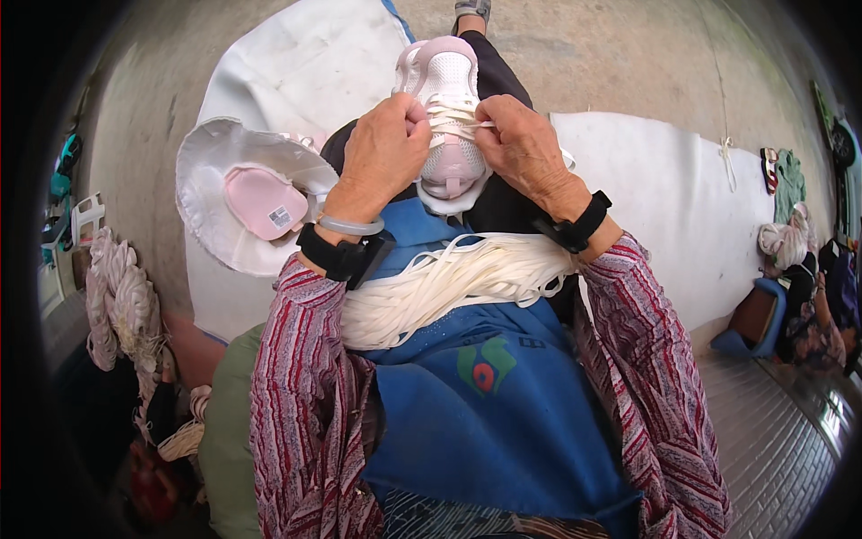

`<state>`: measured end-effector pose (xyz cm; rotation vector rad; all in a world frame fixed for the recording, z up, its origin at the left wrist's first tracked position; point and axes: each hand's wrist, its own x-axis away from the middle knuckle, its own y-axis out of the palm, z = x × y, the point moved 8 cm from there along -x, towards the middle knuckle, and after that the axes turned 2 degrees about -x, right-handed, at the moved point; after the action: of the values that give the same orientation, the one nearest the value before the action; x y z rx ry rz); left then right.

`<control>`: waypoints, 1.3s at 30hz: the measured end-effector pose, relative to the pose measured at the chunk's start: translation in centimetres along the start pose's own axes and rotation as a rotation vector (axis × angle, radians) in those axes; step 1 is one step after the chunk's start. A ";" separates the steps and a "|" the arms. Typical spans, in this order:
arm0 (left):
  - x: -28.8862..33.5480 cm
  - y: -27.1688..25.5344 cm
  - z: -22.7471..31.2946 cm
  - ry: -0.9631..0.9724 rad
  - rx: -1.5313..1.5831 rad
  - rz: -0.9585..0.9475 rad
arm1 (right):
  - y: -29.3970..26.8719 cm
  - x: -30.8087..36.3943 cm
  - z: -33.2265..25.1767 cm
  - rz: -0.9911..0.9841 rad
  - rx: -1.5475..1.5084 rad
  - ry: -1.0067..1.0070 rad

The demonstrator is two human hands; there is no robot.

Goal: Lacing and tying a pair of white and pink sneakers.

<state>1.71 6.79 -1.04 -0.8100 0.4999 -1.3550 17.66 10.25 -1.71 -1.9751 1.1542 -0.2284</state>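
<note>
A white mesh and pink shoe upper (449, 76) rests between my knees, its pink heel end toward me. White shoelace (449, 117) crosses its front in several rows. My left hand (388, 148) is closed at the left edge of the lacing, fingertips on the lace and partly hidden. At the right edge, my right hand (519, 144) pinches a stretch of lace between thumb and forefinger. Across my lap, over a blue apron (503, 422), lies a thick bundle of loose white laces (458, 283).
Left of my knee, a white cloth-like holder (206, 171) contains a pink insole-shaped piece (260, 199). White sheets (642, 171) cover parts of the floor. Hanks of pale lace (130, 301) hang at far left. A blue-edged seat (761, 314) and another person (813, 332) are at far right.
</note>
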 end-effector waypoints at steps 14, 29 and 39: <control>6.7 -1.5 4.4 0.062 0.775 -0.547 | -3.7 0.3 -12.8 -0.357 -1.095 0.192; 10.3 -3.6 -1.2 -0.172 0.065 -0.556 | 0.9 6.5 -3.0 -0.051 -1.039 0.667; 7.2 1.2 2.4 -0.240 0.959 -0.512 | -0.7 5.5 -5.6 0.057 -0.731 0.451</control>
<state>5.47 0.32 0.56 -0.2783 -0.5753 -1.6947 18.27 2.97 1.14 -2.5976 1.7623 -0.2522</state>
